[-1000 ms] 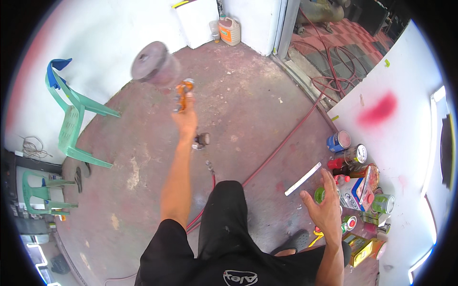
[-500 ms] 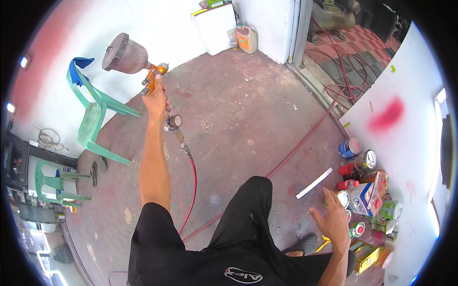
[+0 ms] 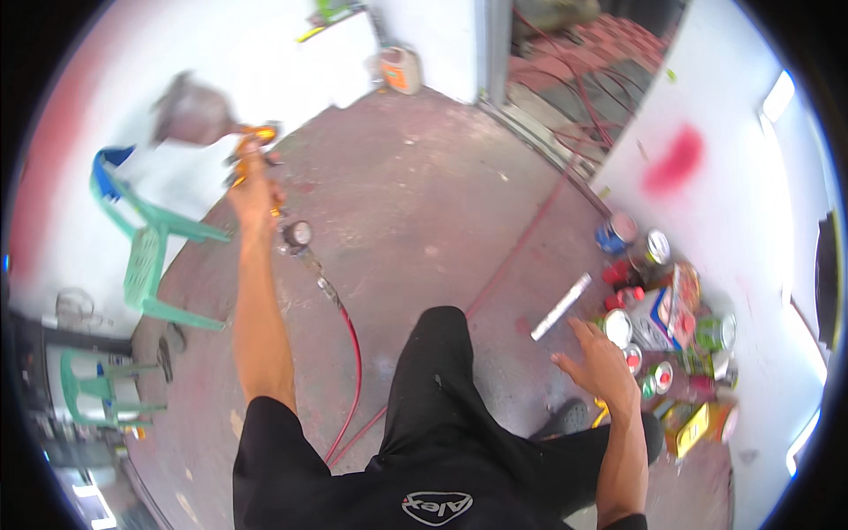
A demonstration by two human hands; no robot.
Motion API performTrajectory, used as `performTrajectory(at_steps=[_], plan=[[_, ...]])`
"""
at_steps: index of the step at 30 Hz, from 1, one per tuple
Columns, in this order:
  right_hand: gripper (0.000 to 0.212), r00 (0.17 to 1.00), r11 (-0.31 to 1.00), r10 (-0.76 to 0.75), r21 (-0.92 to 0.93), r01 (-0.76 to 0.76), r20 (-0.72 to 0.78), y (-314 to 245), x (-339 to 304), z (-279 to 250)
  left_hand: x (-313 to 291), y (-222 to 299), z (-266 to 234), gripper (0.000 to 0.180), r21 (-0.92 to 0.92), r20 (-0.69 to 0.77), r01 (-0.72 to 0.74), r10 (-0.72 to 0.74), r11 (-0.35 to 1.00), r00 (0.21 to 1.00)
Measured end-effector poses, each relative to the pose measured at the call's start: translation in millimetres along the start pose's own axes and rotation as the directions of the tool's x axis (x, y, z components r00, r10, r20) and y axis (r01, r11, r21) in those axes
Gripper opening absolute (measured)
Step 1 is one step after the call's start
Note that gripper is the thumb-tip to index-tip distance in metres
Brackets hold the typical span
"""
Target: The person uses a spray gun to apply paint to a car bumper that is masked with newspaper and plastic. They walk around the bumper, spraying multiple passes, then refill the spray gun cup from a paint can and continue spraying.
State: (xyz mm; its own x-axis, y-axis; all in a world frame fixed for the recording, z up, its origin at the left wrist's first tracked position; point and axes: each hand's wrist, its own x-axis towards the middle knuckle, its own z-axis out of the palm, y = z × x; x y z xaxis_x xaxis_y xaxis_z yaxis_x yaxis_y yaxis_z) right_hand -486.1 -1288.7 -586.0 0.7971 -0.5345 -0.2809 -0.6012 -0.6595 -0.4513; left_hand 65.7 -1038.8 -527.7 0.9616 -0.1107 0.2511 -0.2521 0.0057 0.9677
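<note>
My left hand (image 3: 254, 196) is closed around the grip of an orange spray gun (image 3: 259, 135), held out ahead at arm's length. Its large grey paint cup (image 3: 196, 113), smeared by motion, points to the upper left. Below the grip hang a round pressure gauge (image 3: 299, 233) and a hose fitting, with a red air hose (image 3: 357, 362) running back toward me. My right hand (image 3: 605, 369) hovers over the floor at my right, fingers spread and nothing in it. Nearest to it lie a white flat stick (image 3: 562, 306) and an open-topped white can (image 3: 617, 328).
Several paint cans and bottles crowd the right wall, including a blue can (image 3: 616, 233) and a rectangular tin (image 3: 655, 318). A green plastic chair (image 3: 146, 265) stands left. A jug (image 3: 401, 70) sits at the far wall. Another red hose (image 3: 521, 243) crosses the floor to the doorway.
The whole view has swung, so the surroundings sit further left in the picture. My left hand still grips the spray gun, now blurred; my right hand stays open beside the cans.
</note>
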Motion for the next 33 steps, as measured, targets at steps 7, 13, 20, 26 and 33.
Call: performTrajectory(at_steps=[7, 13, 20, 26, 33], plan=[[0.076, 0.997, 1.0, 0.005, -0.016, -0.003, 0.078, 0.7, 0.3, -3.7, -31.4, -37.4, 30.7, 0.045, 0.09, 0.032, 0.175, -0.179, 0.98, 0.983], [0.077, 0.999, 1.0, -0.009, -0.023, 0.01, 0.046, 4.8, -10.1, -1.1, -34.5, -60.5, 49.5, 0.05, 0.157, 0.081, 0.196, -0.21, 0.968, 0.974], [0.073, 1.0, 1.0, -0.008, 0.021, 0.008, 0.005, 8.0, -10.9, 0.6, -63.3, -85.8, 68.5, 0.046, 0.135, 0.157, 0.203, -0.223, 0.97, 0.962], [0.076, 0.999, 0.999, -0.017, 0.03, 0.016, 0.031, -3.5, -12.9, -4.3, -58.8, -97.8, 62.5, 0.042, 0.301, 0.156, 0.272, -0.328, 0.914, 0.931], [0.075, 0.999, 0.999, -0.036, -0.024, 0.035, -0.035, -6.5, -16.9, -5.3, -72.0, -101.1, 67.9, 0.039, 0.156, 0.118, 0.311, -0.331, 0.937, 0.936]])
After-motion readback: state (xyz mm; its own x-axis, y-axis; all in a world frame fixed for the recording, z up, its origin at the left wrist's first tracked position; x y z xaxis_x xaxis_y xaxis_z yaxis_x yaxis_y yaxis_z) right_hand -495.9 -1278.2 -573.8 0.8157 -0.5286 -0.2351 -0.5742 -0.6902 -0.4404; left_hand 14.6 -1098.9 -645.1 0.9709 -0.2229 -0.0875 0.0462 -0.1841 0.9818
